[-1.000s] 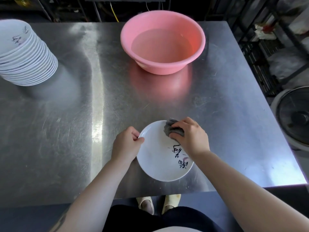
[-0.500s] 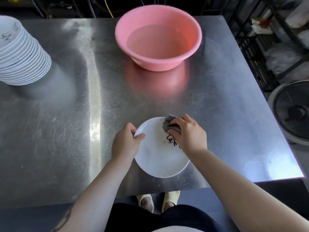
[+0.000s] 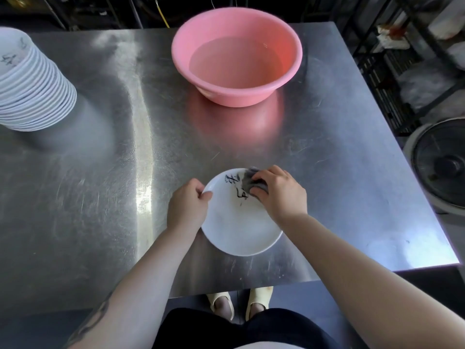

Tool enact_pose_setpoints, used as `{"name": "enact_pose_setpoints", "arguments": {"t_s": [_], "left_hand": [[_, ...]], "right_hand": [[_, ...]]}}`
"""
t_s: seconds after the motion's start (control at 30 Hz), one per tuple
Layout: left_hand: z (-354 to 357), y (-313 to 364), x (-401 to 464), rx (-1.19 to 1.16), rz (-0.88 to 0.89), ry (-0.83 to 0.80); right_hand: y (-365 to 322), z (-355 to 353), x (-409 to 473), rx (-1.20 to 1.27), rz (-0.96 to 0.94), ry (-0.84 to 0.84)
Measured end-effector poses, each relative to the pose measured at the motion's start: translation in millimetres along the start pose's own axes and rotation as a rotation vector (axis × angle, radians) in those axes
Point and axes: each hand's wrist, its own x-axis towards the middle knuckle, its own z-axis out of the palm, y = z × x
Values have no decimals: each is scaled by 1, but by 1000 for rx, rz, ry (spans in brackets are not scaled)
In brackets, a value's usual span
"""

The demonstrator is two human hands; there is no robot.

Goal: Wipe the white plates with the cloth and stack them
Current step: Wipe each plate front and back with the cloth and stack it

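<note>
I see one white plate (image 3: 239, 222) near the front edge of the metal surface (image 3: 100, 172). My left hand (image 3: 187, 206) pinches its left rim. My right hand (image 3: 279, 193) presses one grey cloth (image 3: 247, 181) onto it, fingers curled around the cloth. One tall plate stack (image 3: 32, 91) sits far left, and one pink basin (image 3: 236, 56) holds water.

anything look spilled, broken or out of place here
Nothing stands out. The pink basin sits upright with its water inside, the plate stack is tidy, and the plate being wiped with the grey cloth looks whole.
</note>
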Motion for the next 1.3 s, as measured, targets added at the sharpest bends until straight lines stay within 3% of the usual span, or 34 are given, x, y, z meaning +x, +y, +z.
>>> {"name": "enact_pose_setpoints", "arguments": {"t_s": [0.07,0.27,0.6,0.77,0.83,0.9,1.0,1.07,1.17,1.3], "left_hand": [[-2,-8,-6,-20,-57,40],[-5,-2,-15,72,-33,-160],[6,3,-18,-128,-168,-14],[6,5,-23,-135,-160,-10],[-1,1,-25,-179,-145,-65],[-10,-7,-28,-120,-52,-48],[-22,-20,-45,-59,308,147],[-19,-26,-55,-43,560,10],[-7,-33,-56,65,679,-314],[2,-31,-47,101,708,-311]], "right_hand": [[6,-2,-6,-23,24,33],[-2,-1,4,33,-37,-38],[9,1,-42,-30,48,9],[-17,13,-65,121,-107,-154],[-15,9,-58,235,-79,-210],[-6,-2,-50,402,20,-190],[9,-17,-42,481,99,-16],[15,-20,-43,473,109,40],[20,-18,-46,441,129,28],[21,-10,-54,431,131,-2]]}}
